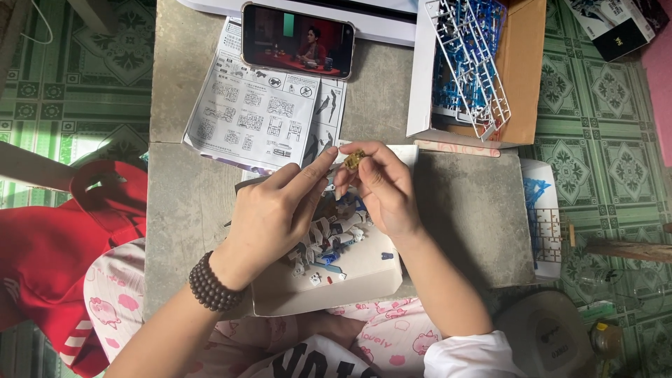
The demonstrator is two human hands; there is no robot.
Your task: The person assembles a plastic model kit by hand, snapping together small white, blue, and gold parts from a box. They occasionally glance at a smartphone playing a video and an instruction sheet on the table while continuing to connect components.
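Note:
My right hand [381, 189] pinches a small gold plastic model part [353, 159] between its fingertips. My left hand [276, 210], with a dark bead bracelet on the wrist, reaches its index finger and thumb to the same part and seems to hold a thin dark tool. Both hands hover over a shallow white box lid [350, 280] that holds several small white and blue model pieces [329, 241]. A printed instruction sheet [262, 105] lies just beyond the hands.
A phone [297, 40] playing a video leans at the back of the grey concrete surface [182, 196]. A cardboard box [521, 77] with white and blue part frames [472, 59] stands back right. A red bag [63, 252] lies left; green tiled floor surrounds.

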